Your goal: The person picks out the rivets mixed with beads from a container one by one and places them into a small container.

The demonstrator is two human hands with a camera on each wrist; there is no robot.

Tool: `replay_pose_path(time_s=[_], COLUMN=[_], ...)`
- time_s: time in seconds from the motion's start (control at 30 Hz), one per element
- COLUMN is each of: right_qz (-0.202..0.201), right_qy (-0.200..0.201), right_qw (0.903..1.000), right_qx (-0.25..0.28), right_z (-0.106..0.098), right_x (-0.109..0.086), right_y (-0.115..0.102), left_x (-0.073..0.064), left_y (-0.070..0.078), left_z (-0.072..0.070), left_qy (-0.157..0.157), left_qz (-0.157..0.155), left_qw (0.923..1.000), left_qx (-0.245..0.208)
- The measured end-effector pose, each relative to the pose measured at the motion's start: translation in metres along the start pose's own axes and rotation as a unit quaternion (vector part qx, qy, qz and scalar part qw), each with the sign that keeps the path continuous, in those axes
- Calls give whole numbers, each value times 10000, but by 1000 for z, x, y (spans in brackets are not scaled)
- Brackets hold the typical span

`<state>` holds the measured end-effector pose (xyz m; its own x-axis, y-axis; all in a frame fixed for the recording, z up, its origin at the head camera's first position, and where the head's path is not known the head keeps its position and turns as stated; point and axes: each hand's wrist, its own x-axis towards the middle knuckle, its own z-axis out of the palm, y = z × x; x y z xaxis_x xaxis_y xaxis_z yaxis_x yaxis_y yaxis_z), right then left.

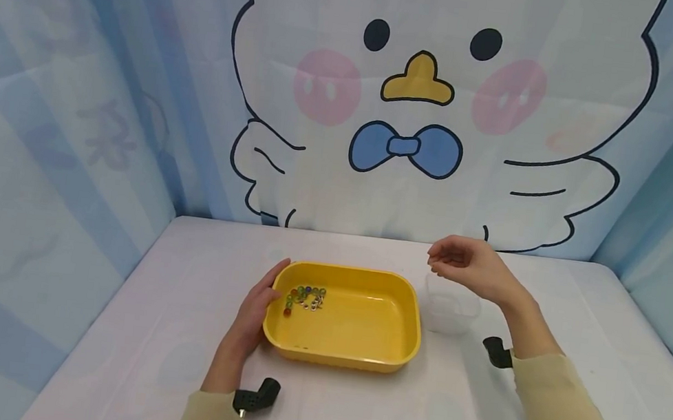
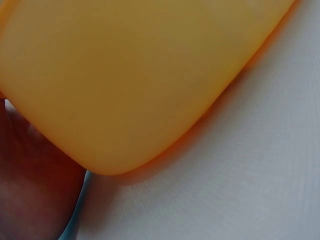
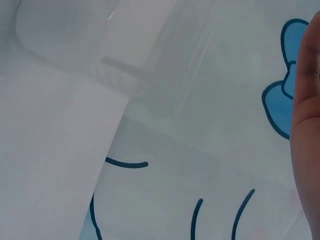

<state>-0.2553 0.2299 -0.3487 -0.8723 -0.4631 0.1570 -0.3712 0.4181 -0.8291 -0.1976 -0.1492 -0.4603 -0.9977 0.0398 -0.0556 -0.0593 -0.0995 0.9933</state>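
With the left hand (image 1: 253, 308), gripped the yellow plastic tray (image 1: 362, 317) at its left side, laying the fingers along the outer wall and the thumb at the rim. Held the right hand (image 1: 476, 264) raised over the far side of the clear plastic container (image 1: 451, 313), pointing leftward, with fingers bent inward, neither spread wide nor tightly clenched. Could not tell whether to call that hand loaded or bare: fingertips too small and shaded in the head view, cut off at the edge of the right wrist view.

Had the tray resting on the pale table (image 1: 375, 415), between both hands, and the container just to its right. Saw glass beads (image 1: 315, 291) in green, amber and blue gathered near the tray's left end, beside small silvery pieces (image 1: 315, 303), well apart from the right hand.
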Motion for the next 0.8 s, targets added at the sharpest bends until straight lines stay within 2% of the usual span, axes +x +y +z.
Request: replay_pose_path(time_s=[0.37,0.8], right_qz=[199,292], right_qy=[224,160], right_qw=[9995,9989], right_qx=[-115,-344], right_z=[-7,-5], right_x=[-15,-23], right_y=[16,31], left_x=[1,-1], left_y=[-2,0], left_z=[-1,0], left_qy=[-20,-3], left_qz=[17,23], left_qw=[10000,10000], left_qx=[17,43])
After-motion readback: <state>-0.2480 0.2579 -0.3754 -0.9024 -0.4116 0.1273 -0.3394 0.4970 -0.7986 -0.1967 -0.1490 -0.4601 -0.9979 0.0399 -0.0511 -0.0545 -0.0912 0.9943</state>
